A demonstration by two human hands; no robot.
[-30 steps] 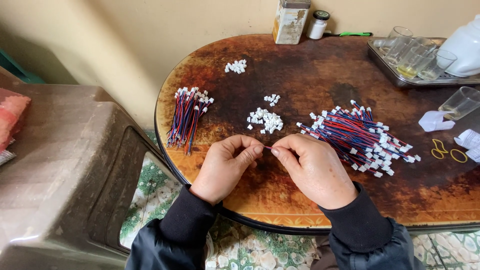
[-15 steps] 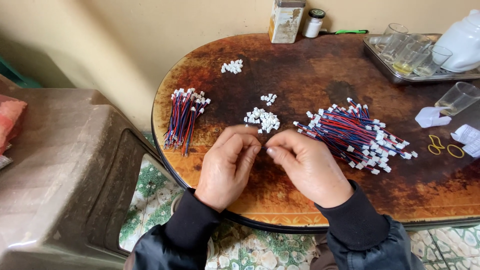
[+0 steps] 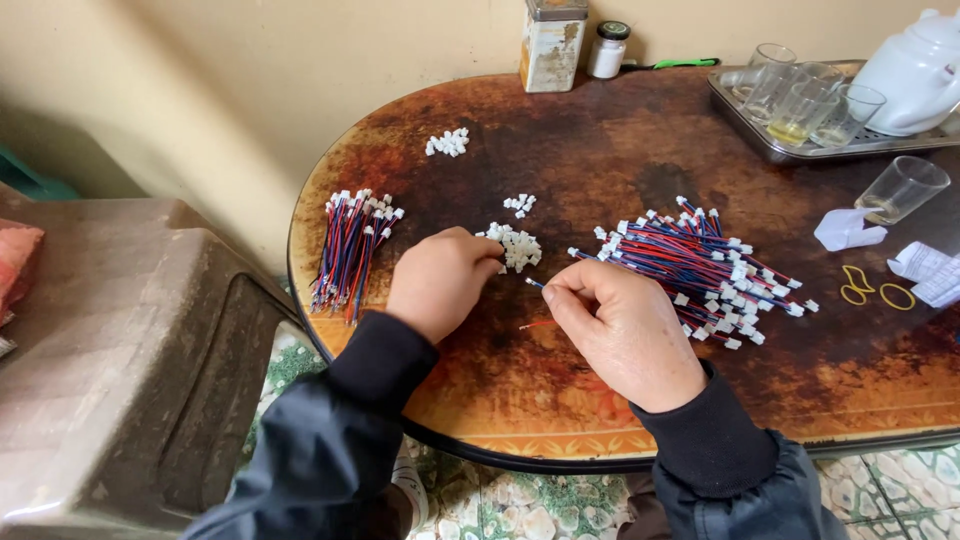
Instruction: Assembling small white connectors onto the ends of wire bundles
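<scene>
My left hand [image 3: 440, 282] rests on the brown oval table [image 3: 620, 400], its fingertips at a small heap of white plastic connectors [image 3: 518, 246]; whether it pinches one I cannot tell. My right hand [image 3: 620, 330] is closed on a thin red and blue wire [image 3: 536, 284] whose tip sticks out to the left, with a red strand showing beneath. A big loose pile of red and blue wires with white plugs [image 3: 695, 270] lies just right of that hand. A tidy bundle of the same wires [image 3: 350, 250] lies to the left of my left hand.
Two smaller clusters of white connectors [image 3: 448, 142] [image 3: 519, 204] lie farther back. A metal tray [image 3: 770, 145] with glasses and a white teapot [image 3: 915, 70] sits back right. A tin [image 3: 552, 42], small jar [image 3: 606, 52], plastic cup [image 3: 900, 188], paper scraps and yellow rubber bands [image 3: 872, 288] stand around. A grey-brown plastic chair [image 3: 120, 360] is on the left.
My hands were together in front of me; the left hand has reached forward to the connector heap, while the right hand keeps hold of the wire. The view shifted closer.
</scene>
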